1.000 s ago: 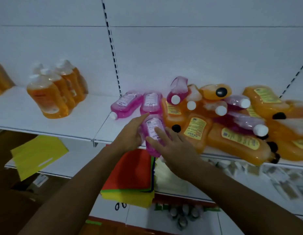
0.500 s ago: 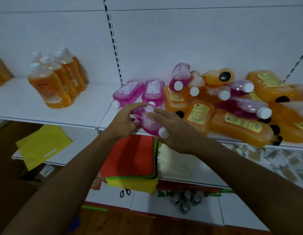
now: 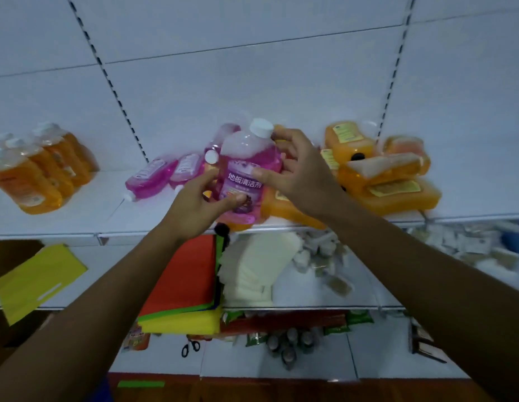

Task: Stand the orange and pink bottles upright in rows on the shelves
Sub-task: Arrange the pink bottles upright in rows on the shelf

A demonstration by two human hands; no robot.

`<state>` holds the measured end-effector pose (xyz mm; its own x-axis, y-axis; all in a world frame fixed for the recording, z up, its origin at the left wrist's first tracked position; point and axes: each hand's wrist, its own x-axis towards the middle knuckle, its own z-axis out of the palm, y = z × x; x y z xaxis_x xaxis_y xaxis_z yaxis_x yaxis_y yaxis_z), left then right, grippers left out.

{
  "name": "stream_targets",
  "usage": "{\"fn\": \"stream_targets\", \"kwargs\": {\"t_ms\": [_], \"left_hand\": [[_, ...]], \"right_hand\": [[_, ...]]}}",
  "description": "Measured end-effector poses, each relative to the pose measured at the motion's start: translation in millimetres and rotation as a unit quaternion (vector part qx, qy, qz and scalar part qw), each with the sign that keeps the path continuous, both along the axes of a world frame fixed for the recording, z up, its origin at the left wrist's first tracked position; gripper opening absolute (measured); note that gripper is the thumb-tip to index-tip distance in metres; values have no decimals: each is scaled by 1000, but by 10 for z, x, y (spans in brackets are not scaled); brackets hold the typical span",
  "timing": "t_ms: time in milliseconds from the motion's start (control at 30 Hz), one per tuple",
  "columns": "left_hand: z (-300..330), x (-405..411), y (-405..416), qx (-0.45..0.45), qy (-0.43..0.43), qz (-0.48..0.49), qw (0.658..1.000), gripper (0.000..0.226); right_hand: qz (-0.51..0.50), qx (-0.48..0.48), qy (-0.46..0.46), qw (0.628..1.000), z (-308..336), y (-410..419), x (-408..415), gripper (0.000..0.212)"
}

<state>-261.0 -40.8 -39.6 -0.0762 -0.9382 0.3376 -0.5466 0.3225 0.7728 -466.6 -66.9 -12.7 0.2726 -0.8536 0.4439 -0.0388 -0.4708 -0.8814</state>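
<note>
A pink bottle with a white cap is upright between both hands, above the front of the white shelf. My left hand grips its lower left side; my right hand holds its right side and label. Two pink bottles lie flat on the shelf to the left. A heap of orange bottles lies on its side to the right, partly hidden by my right hand. Several orange bottles stand upright in a row at far left.
Lower shelves hold a yellow sheet, a stack of red, green and yellow sheets, a white stack, small packets, scissors and small jars. Slotted uprights divide the back wall.
The pink bottle was lifted off the shelf front and turned from lying sideways to upright, cap up, label facing me. The camera view tilted and shifted left.
</note>
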Motion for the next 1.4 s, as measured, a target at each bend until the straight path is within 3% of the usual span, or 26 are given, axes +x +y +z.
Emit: {"fn": "stream_targets", "kwargs": {"t_ms": [300, 433, 533, 733, 867, 1067, 1200, 1400], "left_hand": [[-46, -2443, -262, 30, 39, -139, 989, 40], [-144, -3404, -580, 42, -18, -206, 977, 54], [-230, -4125, -846, 26, -58, -239, 969, 53], [-427, -5517, -1375, 45, -27, -338, 940, 62], [-474, -6348, -1769, 50, -49, -395, 916, 54], [-551, -7277, -2225, 84, -1, -420, 903, 33], [-677, -7663, -2495, 74, -12, -396, 915, 48], [-816, -7858, -2620, 51, -70, -377, 922, 53]], "right_hand": [[-151, -24, 17, 988, 0, 207, -2320, 55], [-224, -32, 29, 974, -62, 235, -3213, 55], [-294, -29, 56, 954, -140, 191, -3808, 55], [-431, -21, 107, 896, -279, -59, -4810, 59], [-499, 8, 114, 859, -314, -335, -5458, 56], [-549, 2, 176, 817, -386, -807, -6159, 52], [-569, -4, 222, 792, -393, -1047, -6500, 52], [-593, 20, 225, 773, -512, -1224, -6666, 63]]}}
